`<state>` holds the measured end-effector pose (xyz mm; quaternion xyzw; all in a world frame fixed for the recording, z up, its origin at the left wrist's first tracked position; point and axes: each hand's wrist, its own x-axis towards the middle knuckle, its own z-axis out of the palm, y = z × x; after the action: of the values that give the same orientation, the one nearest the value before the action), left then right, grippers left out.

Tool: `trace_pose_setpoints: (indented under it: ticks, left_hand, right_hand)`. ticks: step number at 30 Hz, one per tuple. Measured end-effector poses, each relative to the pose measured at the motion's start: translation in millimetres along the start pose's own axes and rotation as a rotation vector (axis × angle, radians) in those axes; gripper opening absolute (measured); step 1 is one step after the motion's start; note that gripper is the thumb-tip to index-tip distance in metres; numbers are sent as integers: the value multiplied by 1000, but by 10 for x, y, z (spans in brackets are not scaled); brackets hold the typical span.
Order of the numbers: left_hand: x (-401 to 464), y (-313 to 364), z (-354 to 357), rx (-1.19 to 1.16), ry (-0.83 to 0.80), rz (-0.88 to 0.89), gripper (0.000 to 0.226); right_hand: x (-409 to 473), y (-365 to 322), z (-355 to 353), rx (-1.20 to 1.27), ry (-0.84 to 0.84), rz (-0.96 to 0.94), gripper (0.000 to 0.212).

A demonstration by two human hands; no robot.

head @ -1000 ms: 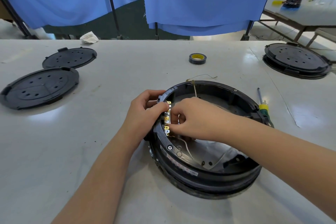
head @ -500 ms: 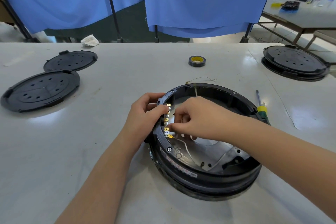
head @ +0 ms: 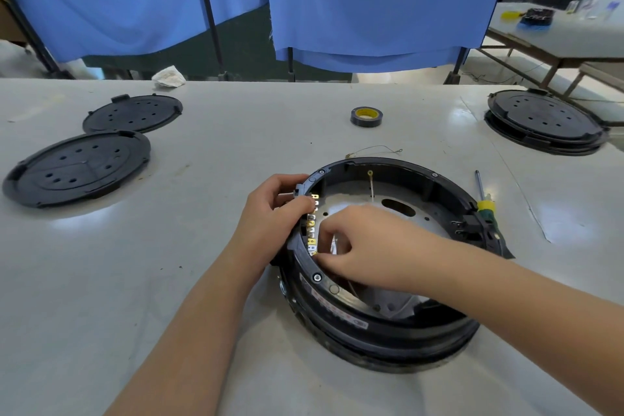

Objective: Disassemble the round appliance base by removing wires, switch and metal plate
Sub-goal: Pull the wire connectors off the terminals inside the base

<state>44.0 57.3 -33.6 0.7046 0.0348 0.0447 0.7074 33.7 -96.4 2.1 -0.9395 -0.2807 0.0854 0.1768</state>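
The round black appliance base (head: pixel 381 324) lies open side up in front of me, with a silver metal plate (head: pixel 358 206) inside. A switch block with a row of brass terminals (head: pixel 312 226) sits on the inner left wall. My left hand (head: pixel 270 213) grips the outer left rim at the switch, thumb over the top terminals. My right hand (head: pixel 364 246) reaches inside, fingertips pinched at the lowest terminal; what they hold is hidden. A thin wire (head: pixel 371 184) with a ring lug stands at the far inner wall. A loose wire (head: pixel 374 149) lies behind the base.
A green-and-yellow screwdriver (head: pixel 484 203) lies against the base's right side. A roll of black tape (head: pixel 366 116) sits behind it. Two black round covers (head: pixel 76 167) (head: pixel 133 113) lie at the left, another base (head: pixel 545 121) at the far right. A white rag (head: pixel 169 77) lies at the table's far edge.
My right hand has slid down the terminal row to the lowest terminal. My left hand has stayed on the rim. My head has tilted a little, shifting the view.
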Motion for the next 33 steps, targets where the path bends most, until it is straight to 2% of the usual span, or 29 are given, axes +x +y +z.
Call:
trace_pose_setpoints:
  ticks: [8,17,24,27,30,33]
  left_hand:
    - [1,-14,3,29,10,25,28]
    - [-4,-18,7,36,17,22,27]
    - [-19,5,-9,34,8,-9,27]
    - [-28,27,-7,34,7,-24,27]
    - [-30,43,-20,22,-5,-45,28]
    - [-15,58,-47,22,-9,-65,29]
  right_hand:
    - [-37,1,65,7,42,26,33]
    - [-69,42,-152,-9,54,5,31]
    - [-64,59,-689,271,327,-33,20]
    - [20,102,-825,383,455,-21,22]
    - [167,157,-975,482,505,42,32]
    - [365,237,-1141,507,533,149,33]
